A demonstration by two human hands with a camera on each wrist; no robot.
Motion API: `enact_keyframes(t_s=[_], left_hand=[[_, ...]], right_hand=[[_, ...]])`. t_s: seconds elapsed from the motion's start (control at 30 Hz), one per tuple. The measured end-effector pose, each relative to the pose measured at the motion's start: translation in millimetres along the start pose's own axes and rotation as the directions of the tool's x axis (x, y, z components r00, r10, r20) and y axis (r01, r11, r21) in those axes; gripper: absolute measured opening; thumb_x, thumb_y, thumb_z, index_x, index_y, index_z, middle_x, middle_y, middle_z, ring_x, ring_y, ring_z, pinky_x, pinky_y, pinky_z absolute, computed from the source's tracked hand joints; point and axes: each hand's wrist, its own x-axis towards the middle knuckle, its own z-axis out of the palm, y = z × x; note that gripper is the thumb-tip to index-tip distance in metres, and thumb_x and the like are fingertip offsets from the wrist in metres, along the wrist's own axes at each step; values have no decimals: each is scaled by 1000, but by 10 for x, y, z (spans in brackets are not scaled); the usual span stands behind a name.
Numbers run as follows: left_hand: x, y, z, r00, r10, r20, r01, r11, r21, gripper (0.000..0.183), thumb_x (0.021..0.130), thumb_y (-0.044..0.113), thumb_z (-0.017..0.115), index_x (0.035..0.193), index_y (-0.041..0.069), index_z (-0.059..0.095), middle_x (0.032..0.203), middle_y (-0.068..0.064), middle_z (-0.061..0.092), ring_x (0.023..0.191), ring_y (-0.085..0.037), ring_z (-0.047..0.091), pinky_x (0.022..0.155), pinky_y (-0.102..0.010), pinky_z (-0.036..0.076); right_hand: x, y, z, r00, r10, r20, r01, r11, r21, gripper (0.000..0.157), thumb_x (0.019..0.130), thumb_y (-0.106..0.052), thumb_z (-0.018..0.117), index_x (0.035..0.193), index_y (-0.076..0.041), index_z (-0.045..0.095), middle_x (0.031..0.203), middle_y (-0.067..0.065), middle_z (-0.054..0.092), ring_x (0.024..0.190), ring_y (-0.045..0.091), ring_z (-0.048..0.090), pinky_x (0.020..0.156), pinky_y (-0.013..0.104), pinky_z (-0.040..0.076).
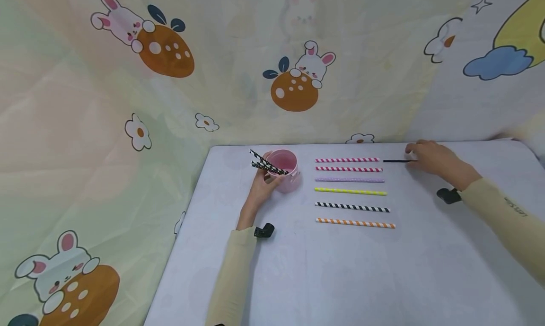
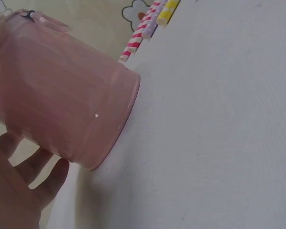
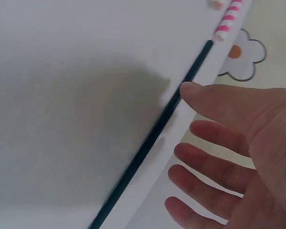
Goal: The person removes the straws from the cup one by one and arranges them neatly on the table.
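In the head view my left hand (image 1: 261, 189) grips a translucent pink cup (image 1: 289, 184) by its side, tilting it. Several black-and-white patterned straws (image 1: 266, 165) lean out over its rim to the left. The left wrist view shows the cup's wall (image 2: 62, 90) with curled fingers against it. At the far right of the table my right hand (image 1: 440, 161) is over a thin dark straw-like stick (image 1: 393, 161). In the right wrist view the thumb tip lies right at the stick (image 3: 152, 133), while the other fingers spread loosely apart from it.
Left of the stick, straws lie in parallel: two pink-striped (image 1: 347, 160), one lilac (image 1: 349, 180), one yellow (image 1: 351, 191), one black-striped (image 1: 353, 207) and one orange-striped (image 1: 355, 223). The white table (image 1: 340, 278) meets a printed cloth backdrop (image 1: 238, 80) at its far edge.
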Motion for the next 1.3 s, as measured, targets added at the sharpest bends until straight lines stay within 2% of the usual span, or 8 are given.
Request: enact_keyframes(t_s=[0.23,0.37,0.47,0.63,0.8,0.9,1.1,1.3], left_hand=[[3,-105,13,1000,-2,-28,2,1000,13,87,85,53,75,157,37,28,150,-3,48,127,-28,54,110,-49,44],[-4,-96,25,999,6,-34,-6,1000,12,93,79,68,72,156,39,29,150,-3,48,126,-28,54,110,-51,43],[0,-93,36,1000,10,-27,-10,1000,11,89,82,62,73,156,38,29,150,-3,48,127,-29,53,110,-51,43],[11,-90,39,1000,-7,-16,7,1000,16,82,90,33,74,157,34,27,151,-5,47,129,-29,53,111,-50,43],[21,-67,34,1000,-20,-13,20,1000,16,84,91,13,70,160,21,24,153,-16,44,130,-38,51,111,-54,42],[16,-48,22,1000,-26,-4,26,1000,9,84,91,13,71,160,20,24,153,-17,43,130,-37,51,111,-53,43],[-1,-76,19,1000,-14,-25,15,999,30,84,88,40,75,157,38,27,150,-5,47,127,-29,53,109,-49,45],[-84,283,-24,999,-32,23,30,998,51,83,93,23,71,160,18,23,153,-16,43,131,-37,51,111,-50,44]], right_hand=[[65,-143,-21,998,-59,-27,64,968,244,56,92,-22,72,131,12,51,125,37,55,113,49,53,95,63,47],[75,-265,8,997,-53,-61,70,941,330,65,93,-28,72,139,10,46,134,35,50,123,49,47,101,65,43],[59,-394,-5,996,-43,-77,70,921,383,72,93,-35,71,143,7,43,140,33,46,128,49,42,105,67,39],[65,-657,-59,990,-81,-114,125,874,470,78,92,-41,72,149,1,39,150,27,40,138,45,36,110,66,35],[97,-964,-90,975,-153,-163,216,824,523,74,92,-35,73,150,-3,39,153,23,40,141,43,35,111,65,36],[107,-1171,-111,974,-162,-156,221,815,536,75,91,-34,73,151,-4,39,150,22,44,141,41,36,112,64,36],[145,-1538,-175,965,-196,-175,260,810,526,72,92,-32,73,151,-8,40,146,19,51,137,38,43,113,60,38],[190,-1932,-337,950,-249,-190,312,813,492,67,92,-30,74,149,-11,44,142,15,55,130,33,52,110,56,43]])
